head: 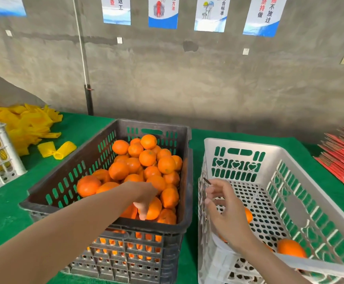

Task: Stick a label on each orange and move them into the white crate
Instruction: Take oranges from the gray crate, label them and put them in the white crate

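**One camera, worn on my head**

The single wide view looks forward and down from my head across the green counter. It sits close: my left hand, gripping an orange in the dark crate, and my right hand, pinching a label over the white crate, fill the lower half. The grey wall facing me fills the top.

White crate stands open-topped, floor mostly bare; heaped oranges crowd the dark crate.
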The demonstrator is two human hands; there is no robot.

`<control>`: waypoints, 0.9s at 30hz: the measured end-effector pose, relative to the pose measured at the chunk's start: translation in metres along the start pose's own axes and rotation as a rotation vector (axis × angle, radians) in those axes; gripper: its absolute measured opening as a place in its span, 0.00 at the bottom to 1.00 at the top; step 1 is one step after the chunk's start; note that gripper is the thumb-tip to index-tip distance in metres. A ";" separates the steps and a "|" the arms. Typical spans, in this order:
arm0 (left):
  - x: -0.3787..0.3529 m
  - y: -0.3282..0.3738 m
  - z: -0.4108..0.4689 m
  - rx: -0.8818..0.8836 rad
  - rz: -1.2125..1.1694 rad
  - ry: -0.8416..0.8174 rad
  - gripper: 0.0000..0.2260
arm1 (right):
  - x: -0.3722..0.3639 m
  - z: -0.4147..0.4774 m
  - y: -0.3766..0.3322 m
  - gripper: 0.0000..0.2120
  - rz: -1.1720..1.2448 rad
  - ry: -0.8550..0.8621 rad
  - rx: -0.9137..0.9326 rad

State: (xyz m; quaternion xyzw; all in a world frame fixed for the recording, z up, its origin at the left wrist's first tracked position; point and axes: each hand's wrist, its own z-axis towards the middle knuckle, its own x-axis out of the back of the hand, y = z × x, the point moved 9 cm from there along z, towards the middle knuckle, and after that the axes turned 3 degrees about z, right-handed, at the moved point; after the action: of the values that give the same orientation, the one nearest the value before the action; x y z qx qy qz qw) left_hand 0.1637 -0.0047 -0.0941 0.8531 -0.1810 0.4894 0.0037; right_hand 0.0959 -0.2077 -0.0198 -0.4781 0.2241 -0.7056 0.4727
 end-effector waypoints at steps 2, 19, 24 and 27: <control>0.009 -0.009 -0.003 -0.012 -0.114 0.060 0.39 | 0.006 0.000 0.002 0.22 0.030 0.049 -0.028; 0.089 0.079 -0.154 -0.695 -1.587 0.597 0.38 | 0.019 -0.013 -0.072 0.46 0.440 0.031 0.112; 0.060 0.120 -0.140 -0.532 -2.104 0.149 0.26 | 0.034 -0.038 -0.077 0.46 0.271 0.000 0.202; 0.053 0.119 -0.138 -0.454 -2.198 0.238 0.23 | 0.046 -0.042 -0.075 0.36 0.386 -0.144 0.087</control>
State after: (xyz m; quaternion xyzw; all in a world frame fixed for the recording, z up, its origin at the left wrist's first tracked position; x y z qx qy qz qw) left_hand 0.0358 -0.1069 0.0012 0.4770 0.5848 0.2543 0.6047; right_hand 0.0203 -0.2194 0.0406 -0.4547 0.2467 -0.5747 0.6341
